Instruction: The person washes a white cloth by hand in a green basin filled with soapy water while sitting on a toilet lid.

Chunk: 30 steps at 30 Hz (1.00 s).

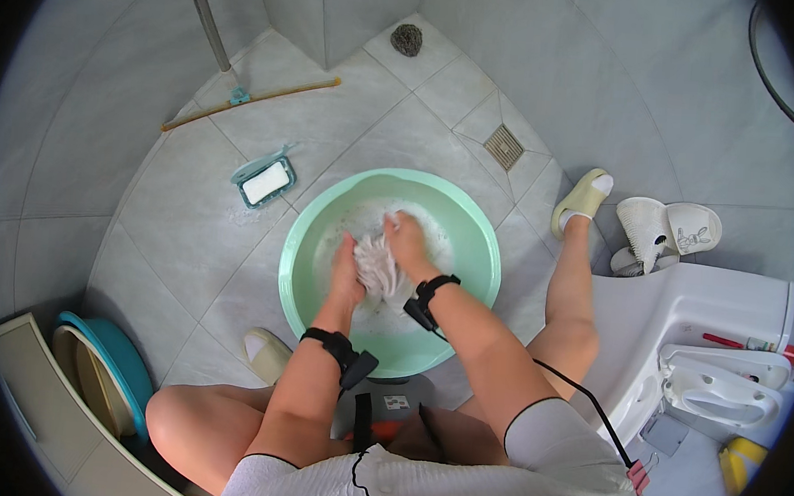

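Both of my hands are inside a mint-green plastic basin (477, 280) that stands on the tiled floor before me. A bunched, wet, pale cloth (377, 264) is between them, above sudsy water (382, 323). My left hand (348, 272) grips the cloth's left side, thumb pointing up. My right hand (407, 242) is closed on its upper right part. The fingers of both hands are partly hidden by the cloth and the hands themselves. To the left of the basin, a white bar of soap (266, 183) lies in an opened teal soap box (291, 173).
A floor squeegee (284, 94) leans at the upper left. Beyond the basin are a metal scourer (406, 39) and a floor drain (504, 147). White slippers (693, 228) rest by the right wall, near a white tub-like fixture (728, 289). Nested basins (114, 353) stand lower left.
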Each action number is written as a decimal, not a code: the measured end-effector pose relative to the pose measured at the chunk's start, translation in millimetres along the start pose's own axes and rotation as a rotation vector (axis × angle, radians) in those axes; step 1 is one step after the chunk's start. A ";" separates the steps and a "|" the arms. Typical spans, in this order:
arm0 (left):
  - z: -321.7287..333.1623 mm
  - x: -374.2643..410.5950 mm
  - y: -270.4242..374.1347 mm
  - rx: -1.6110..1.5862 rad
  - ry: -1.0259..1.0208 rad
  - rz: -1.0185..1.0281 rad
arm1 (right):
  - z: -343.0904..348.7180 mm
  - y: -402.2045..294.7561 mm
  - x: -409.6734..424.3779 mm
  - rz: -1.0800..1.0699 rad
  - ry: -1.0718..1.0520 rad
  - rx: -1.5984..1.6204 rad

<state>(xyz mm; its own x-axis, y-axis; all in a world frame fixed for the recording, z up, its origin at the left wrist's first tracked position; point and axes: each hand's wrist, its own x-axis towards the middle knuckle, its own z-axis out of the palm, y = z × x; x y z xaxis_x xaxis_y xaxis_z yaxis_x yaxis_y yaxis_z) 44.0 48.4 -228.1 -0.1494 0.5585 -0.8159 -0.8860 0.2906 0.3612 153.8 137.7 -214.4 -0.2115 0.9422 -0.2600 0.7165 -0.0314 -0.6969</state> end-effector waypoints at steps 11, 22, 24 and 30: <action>-30.7 12.5 -21.0 0.675 0.307 0.323 | 10.4 50.2 -19.1 0.188 -0.168 -0.125; 24.6 -39.9 -18.1 0.082 -0.239 -0.164 | -17.5 -54.1 -59.4 0.200 -0.013 -0.109; 23.0 -37.3 -19.0 0.018 -0.207 -0.196 | -7.9 -48.6 -68.8 0.188 0.057 -0.134; 4.0 -38.3 -24.7 -0.081 -0.395 -0.192 | -1.1 -51.6 -64.3 0.081 -0.052 -0.131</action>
<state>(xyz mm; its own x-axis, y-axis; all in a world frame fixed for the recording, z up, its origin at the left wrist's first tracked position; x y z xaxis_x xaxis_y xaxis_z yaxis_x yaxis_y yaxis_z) 73.4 22.9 -204.0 0.1859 0.7591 -0.6238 -0.9154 0.3645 0.1707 131.1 79.1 -160.9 -0.1810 0.9197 -0.3485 0.8123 -0.0600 -0.5801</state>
